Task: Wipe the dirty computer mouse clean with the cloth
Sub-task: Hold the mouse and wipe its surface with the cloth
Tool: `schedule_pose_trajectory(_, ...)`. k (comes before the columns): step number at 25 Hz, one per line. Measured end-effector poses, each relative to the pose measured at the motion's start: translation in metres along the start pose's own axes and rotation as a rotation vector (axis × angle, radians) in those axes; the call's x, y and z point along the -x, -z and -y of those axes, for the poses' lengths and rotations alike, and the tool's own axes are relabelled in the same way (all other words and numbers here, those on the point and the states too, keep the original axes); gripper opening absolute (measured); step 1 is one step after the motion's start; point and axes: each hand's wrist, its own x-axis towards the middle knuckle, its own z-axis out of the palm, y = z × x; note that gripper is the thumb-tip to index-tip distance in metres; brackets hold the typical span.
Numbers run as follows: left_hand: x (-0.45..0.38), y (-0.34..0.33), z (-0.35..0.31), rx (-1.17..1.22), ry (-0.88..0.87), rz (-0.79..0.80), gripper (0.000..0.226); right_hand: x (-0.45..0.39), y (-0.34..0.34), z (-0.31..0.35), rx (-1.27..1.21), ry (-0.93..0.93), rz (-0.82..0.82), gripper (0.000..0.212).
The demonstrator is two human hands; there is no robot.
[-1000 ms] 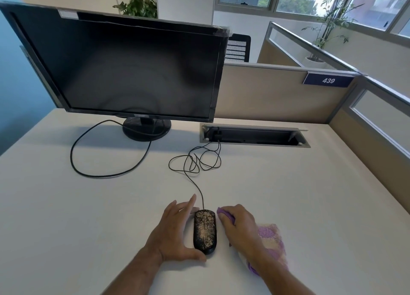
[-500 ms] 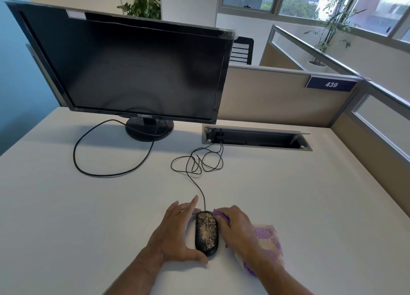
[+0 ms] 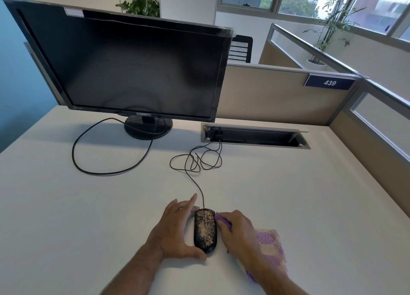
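A black wired mouse (image 3: 205,230), speckled all over with tan dirt, lies on the white desk (image 3: 66,206) near the front edge. My left hand (image 3: 175,230) lies flat along its left side with straight fingers, and the thumb reaches round its rear end. My right hand (image 3: 238,232) grips a purple and cream checked cloth (image 3: 269,246). A bunched purple end of the cloth sticks out past the fingers and touches the mouse's upper right side. The rest of the cloth trails under my right wrist.
The mouse cable (image 3: 199,161) runs back in loose loops to an open cable slot (image 3: 255,137) in the desk. A black monitor (image 3: 124,62) stands at the back left, with its cable (image 3: 93,168) looping over the desk. Beige partitions (image 3: 277,95) border the back and right.
My right hand has slid left with the cloth, from just beside the mouse to touching its right side. My left hand has stayed against the mouse.
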Motion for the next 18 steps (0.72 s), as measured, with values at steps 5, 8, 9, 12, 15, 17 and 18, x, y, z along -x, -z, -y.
schedule_pose_trajectory(5, 0.000, 0.001, -0.001, -0.013, 0.010, 0.010, 0.153, 0.008, 0.001, -0.001, 0.039, 0.040, 0.000, 0.013)
schedule_pose_trajectory(8, 0.000, 0.002, -0.003, -0.012, 0.001, 0.004, 0.152, 0.012, 0.002, -0.001, 0.027, 0.060, -0.030, 0.010)
schedule_pose_trajectory(9, 0.000, 0.003, -0.003, -0.014, -0.008, -0.001, 0.152, 0.014, 0.002, 0.000, 0.038, 0.070, -0.030, 0.009)
schedule_pose_trajectory(12, 0.001, 0.003, -0.004, -0.017, -0.028, -0.019, 0.152, 0.021, 0.003, 0.001, 0.020, 0.072, -0.062, 0.008)
schedule_pose_trajectory(15, 0.001, 0.003, -0.004, -0.012, -0.015, -0.015, 0.152, 0.027, 0.004, 0.001, 0.032, 0.116, -0.050, 0.007)
schedule_pose_trajectory(17, 0.001, 0.003, -0.004, -0.017, -0.008, -0.004, 0.153, 0.028, 0.006, 0.002, 0.017, 0.097, -0.081, 0.007)
schedule_pose_trajectory(18, 0.000, 0.003, -0.004, -0.022, -0.008, -0.003, 0.153, 0.029, 0.006, 0.002, 0.007, 0.111, -0.086, 0.008)
